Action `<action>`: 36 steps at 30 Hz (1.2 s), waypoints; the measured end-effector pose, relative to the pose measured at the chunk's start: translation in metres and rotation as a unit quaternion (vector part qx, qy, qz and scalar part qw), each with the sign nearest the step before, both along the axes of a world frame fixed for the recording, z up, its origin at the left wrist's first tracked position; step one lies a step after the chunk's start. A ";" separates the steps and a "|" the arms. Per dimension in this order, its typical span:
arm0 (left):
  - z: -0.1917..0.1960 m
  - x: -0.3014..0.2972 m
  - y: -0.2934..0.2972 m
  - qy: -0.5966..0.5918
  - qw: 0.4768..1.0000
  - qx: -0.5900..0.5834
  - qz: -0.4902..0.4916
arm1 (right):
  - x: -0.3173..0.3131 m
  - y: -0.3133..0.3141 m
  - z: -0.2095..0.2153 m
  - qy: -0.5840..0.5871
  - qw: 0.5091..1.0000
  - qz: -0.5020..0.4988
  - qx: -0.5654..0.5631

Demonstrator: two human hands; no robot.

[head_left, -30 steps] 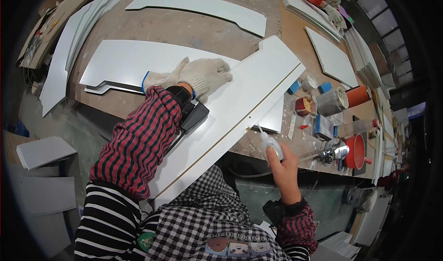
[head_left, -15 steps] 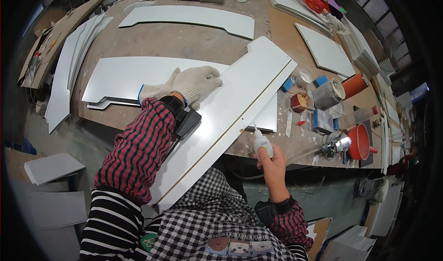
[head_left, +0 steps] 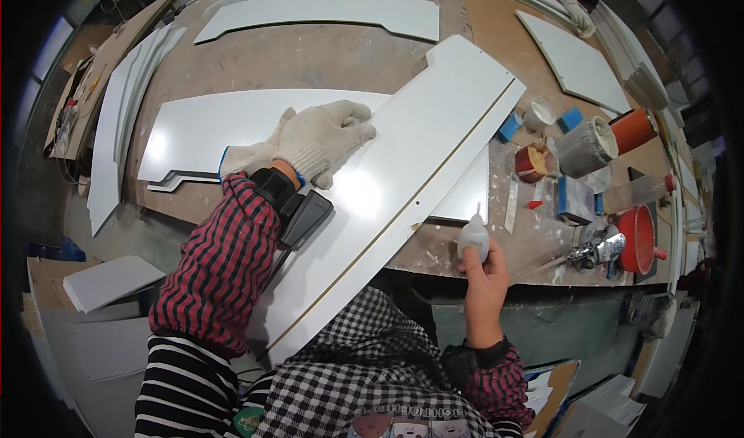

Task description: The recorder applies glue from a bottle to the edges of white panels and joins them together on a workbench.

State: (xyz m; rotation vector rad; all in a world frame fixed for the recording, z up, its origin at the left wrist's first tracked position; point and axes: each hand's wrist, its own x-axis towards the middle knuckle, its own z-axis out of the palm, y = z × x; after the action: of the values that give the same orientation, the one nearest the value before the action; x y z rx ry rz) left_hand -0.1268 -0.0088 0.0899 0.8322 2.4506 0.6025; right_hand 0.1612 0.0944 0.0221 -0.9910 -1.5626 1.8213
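Note:
A long white panel (head_left: 418, 151) lies slanted across the workbench, a thin groove running along its length near the right edge. My left hand (head_left: 318, 140), in a white knit glove, rests flat on the panel's upper left side with the fingers together. My right hand (head_left: 484, 271) is bare and grips a small white squeeze bottle (head_left: 473, 235), nozzle up, just off the panel's right edge near the bench front. A black device is strapped at my left wrist.
More white panels (head_left: 325, 8) lie on the bench (head_left: 310, 54) behind and to the left. Tins, a red tape roll (head_left: 533, 161), blue blocks, an orange can (head_left: 634, 130) and a red spray gun cup (head_left: 637, 239) crowd the right side. Boards lean below left.
My right hand with the bottle has pulled away from the panel's groove, down and to the right. My gloved left hand stays on the panel.

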 end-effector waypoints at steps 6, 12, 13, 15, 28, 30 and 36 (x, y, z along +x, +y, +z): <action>-0.001 0.001 0.001 -0.041 0.998 0.025 0.044 | -0.006 0.001 -0.010 0.041 0.999 0.000 -0.013; -0.004 -0.002 0.001 -0.005 0.999 0.020 0.024 | -0.002 0.000 -0.019 0.054 0.998 0.010 0.005; -0.002 -0.001 0.001 -0.010 0.999 0.015 0.028 | -0.001 0.000 -0.018 0.052 0.999 0.015 0.007; -0.001 0.000 0.002 -0.014 0.999 0.010 0.033 | 0.000 0.000 -0.018 0.051 0.998 0.019 0.008; 0.008 0.005 0.001 -0.046 0.998 0.019 0.045 | -0.008 -0.005 -0.023 0.063 0.997 0.003 0.031; 0.007 0.004 -0.001 -0.040 0.998 0.035 0.039 | -0.007 -0.004 -0.026 0.067 0.997 0.006 0.026; 0.014 0.006 -0.002 -0.005 1.000 -0.009 0.018 | -0.009 -0.003 -0.030 0.055 0.997 0.016 0.048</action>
State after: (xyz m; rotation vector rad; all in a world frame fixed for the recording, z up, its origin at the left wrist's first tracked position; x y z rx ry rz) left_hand -0.1211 -0.0105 0.1042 0.7765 2.4638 0.5945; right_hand 0.1523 0.0910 -0.0075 -0.8132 -1.5904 1.7738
